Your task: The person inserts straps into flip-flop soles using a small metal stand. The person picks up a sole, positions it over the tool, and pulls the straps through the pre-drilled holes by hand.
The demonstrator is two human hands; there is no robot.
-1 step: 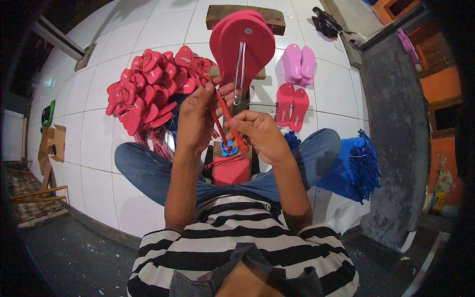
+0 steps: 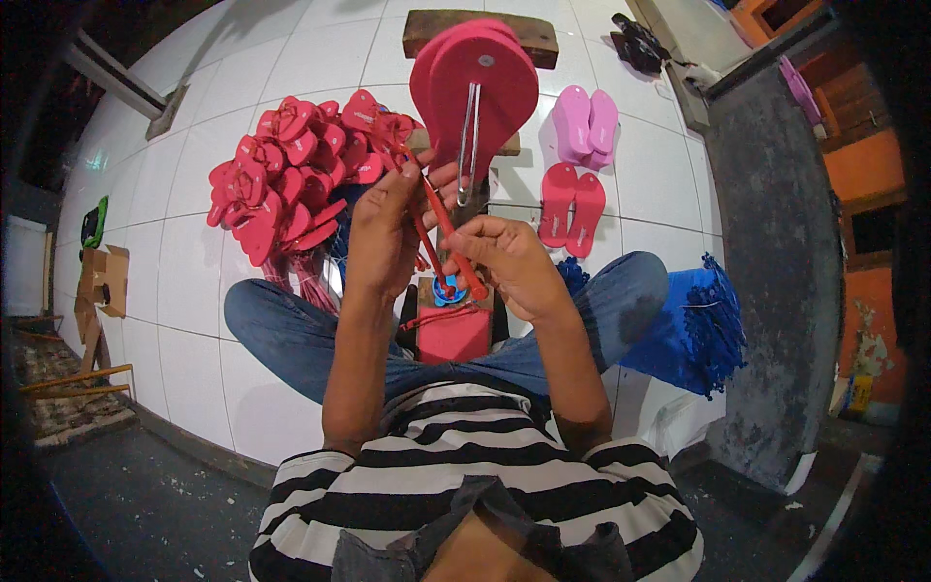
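Observation:
Between my two hands runs a red flip-flop strap with two thin arms, its joined end pointing down toward my lap. My left hand (image 2: 384, 228) closes on its upper part, some fingers extended behind it. My right hand (image 2: 506, 260) pinches the strap (image 2: 469, 275) lower down between thumb and fingers. Just beyond them, red flip-flop soles (image 2: 504, 92) are stacked on a wooden stand (image 2: 432, 31). A long looped metal tool (image 2: 472, 136) sticks out of the top sole, its lower end close to my left fingertips. Beneath the strap sits a small blue round container (image 2: 446, 296), partly hidden.
A heap of red flip-flops (image 2: 281, 184) lies at left. Pink soles (image 2: 587, 126) and a red pair (image 2: 572, 209) rest on the white tiles at right. Bundled blue straps (image 2: 693, 325) lie beside my right knee. A red pad (image 2: 454, 335) sits between my legs; a cardboard box (image 2: 112, 279) stands far left.

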